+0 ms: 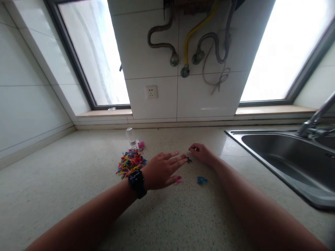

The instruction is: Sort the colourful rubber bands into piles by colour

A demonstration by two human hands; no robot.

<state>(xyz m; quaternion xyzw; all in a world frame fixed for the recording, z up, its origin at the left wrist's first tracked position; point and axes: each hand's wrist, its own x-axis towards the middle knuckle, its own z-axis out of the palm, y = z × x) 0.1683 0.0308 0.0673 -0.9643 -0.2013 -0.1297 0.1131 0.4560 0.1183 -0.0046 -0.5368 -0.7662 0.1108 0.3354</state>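
My left hand (pixel 162 170), with a black watch on its wrist, is stretched flat low over the counter, fingers apart. Its fingertips touch or nearly touch a small cluster of black bands (pixel 188 160). By its thumb lies a small pink cluster (pixel 179 179), partly covered. Just beyond the black cluster, my right hand (pixel 200 152) rests with its fingers curled in and pressed together; whatever they may hold is too small to make out. A blue cluster of bands (pixel 202 180) lies nearer me, between the forearms. Left of my left hand is a heap of multicoloured small rubber bands (pixel 132 161).
Behind the heap is a clear plastic bottle (pixel 130 136) beside a round pink object (pixel 141 144). A steel sink (pixel 274 174) with a tap (pixel 311 123) is set into the speckled counter (pixel 162 219) at right. A tiled wall with a socket (pixel 151 92) stands behind.
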